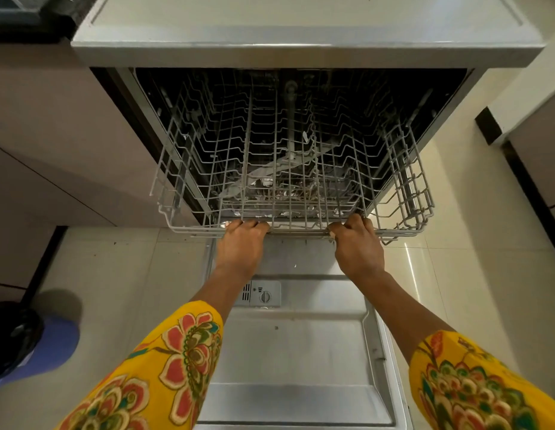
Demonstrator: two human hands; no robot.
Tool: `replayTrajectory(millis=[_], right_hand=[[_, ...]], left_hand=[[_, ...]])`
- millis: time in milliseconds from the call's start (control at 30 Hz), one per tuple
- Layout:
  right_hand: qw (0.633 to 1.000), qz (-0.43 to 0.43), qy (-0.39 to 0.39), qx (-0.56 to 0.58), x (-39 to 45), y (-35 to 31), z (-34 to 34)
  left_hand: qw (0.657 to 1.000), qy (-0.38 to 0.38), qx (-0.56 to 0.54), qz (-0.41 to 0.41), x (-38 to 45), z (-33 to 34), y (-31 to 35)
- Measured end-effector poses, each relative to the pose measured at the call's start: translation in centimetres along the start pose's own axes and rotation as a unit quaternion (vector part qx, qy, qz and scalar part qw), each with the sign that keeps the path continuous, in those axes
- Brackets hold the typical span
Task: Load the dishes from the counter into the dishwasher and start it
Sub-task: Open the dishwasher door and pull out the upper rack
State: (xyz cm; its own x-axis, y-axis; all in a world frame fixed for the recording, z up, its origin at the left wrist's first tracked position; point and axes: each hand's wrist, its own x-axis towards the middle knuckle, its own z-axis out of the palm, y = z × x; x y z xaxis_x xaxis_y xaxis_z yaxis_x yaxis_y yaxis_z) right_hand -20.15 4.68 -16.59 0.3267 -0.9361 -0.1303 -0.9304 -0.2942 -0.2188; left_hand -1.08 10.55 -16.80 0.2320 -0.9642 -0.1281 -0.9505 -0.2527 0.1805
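Left hand (240, 243): fingers are curling over the upper rack (288, 169) front rail.
Right hand (358, 246): fingers are clenching the same rail.
Dishes: none showing.
Risk: uneven pulling is likely jamming the rack over the open door (301, 352) below the fingers.

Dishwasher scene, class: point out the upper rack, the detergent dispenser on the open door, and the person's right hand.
upper rack (403, 181): head view, on its right side wires.
detergent dispenser (265, 293): head view, on its round dial.
right hand (358, 246): head view, on the back of the hand, gripping the rack's front rail.
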Motion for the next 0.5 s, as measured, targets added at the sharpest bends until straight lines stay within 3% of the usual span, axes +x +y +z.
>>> replayTrajectory(millis=[500], right_hand=[[1.000, -0.011, 0.018, 0.004, -2.4, 0.0, 0.6]], left_hand=[[1.000, -0.005, -0.011, -0.011, -2.4, 0.5, -0.2]])
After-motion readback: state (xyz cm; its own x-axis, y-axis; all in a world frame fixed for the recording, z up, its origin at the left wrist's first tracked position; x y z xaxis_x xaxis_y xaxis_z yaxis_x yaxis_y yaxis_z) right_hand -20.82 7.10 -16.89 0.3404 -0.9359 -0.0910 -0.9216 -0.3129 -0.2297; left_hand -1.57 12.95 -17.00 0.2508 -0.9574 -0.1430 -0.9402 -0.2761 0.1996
